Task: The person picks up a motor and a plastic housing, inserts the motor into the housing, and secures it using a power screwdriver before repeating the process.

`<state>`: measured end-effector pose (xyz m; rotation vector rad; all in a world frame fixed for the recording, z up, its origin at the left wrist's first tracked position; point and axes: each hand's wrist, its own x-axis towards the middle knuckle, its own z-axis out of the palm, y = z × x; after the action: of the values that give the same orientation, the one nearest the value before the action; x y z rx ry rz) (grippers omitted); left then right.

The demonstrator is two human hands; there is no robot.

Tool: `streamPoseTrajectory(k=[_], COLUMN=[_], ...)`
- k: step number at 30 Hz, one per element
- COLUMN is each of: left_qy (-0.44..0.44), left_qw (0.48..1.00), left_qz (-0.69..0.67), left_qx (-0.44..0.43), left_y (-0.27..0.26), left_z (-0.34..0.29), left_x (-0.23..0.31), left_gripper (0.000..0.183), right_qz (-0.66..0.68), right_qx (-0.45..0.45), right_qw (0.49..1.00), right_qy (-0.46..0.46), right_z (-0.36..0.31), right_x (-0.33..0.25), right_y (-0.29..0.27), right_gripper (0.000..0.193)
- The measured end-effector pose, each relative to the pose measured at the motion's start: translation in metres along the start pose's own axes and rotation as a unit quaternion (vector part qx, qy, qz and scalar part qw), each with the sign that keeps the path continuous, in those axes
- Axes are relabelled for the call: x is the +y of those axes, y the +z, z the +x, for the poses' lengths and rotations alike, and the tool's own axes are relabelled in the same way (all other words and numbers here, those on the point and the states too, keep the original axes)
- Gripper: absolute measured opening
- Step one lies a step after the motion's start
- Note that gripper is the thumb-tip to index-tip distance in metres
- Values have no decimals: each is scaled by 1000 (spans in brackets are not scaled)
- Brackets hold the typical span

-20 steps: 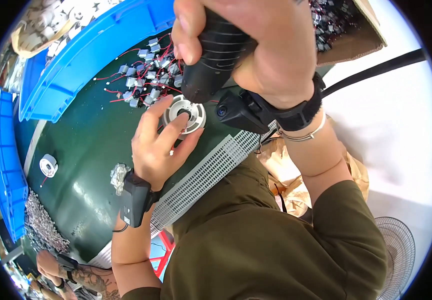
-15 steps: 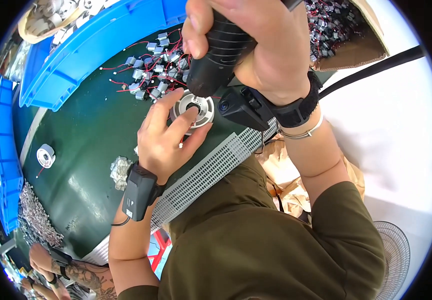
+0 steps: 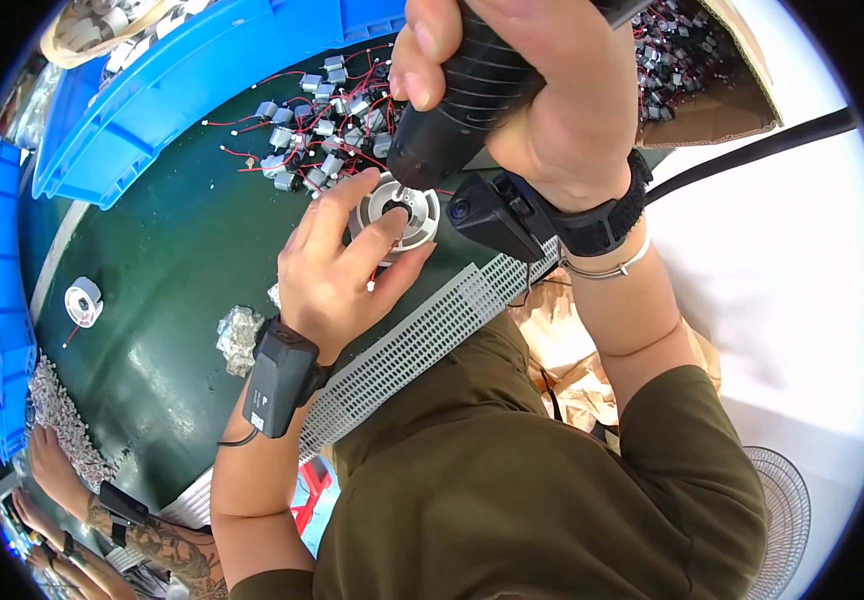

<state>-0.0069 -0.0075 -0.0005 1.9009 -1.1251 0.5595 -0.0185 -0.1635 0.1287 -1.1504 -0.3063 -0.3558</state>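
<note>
Black and ribbed, the power screwdriver (image 3: 472, 95) fills the right hand (image 3: 542, 90), whose fingers wrap fully round its barrel; its upper end is cut off by the picture's edge and its tip is hidden where it meets the white round housing (image 3: 397, 210). That housing sits on the dark green tabletop (image 3: 182, 260), under the left hand (image 3: 337, 270), which pinches it between thumb and spread fingers, covering its near rim. Just beyond the hands lies a heap of small motors with red wires (image 3: 317, 120), too small to make out singly. Left of the left hand stands another white housing (image 3: 83, 302), well apart. A cardboard box (image 3: 722, 80) behind the right hand is half hidden.
</note>
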Motion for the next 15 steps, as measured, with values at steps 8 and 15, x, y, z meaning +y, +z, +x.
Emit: streamPoseTrajectory(k=[8, 15], left_qy=[-6, -14], left_qw=[1000, 1000], left_qz=[-6, -8], left_qx=[1, 0], left_y=[0, -1], left_z=[0, -1], left_x=[0, 0], left_gripper=[32, 32], right_qz=[-18, -27], right_qx=[-1, 6], right_qw=[1000, 999], right_qy=[-19, -19], right_z=[3, 2], right_x=[2, 2], right_y=[-1, 0], right_gripper=[43, 43])
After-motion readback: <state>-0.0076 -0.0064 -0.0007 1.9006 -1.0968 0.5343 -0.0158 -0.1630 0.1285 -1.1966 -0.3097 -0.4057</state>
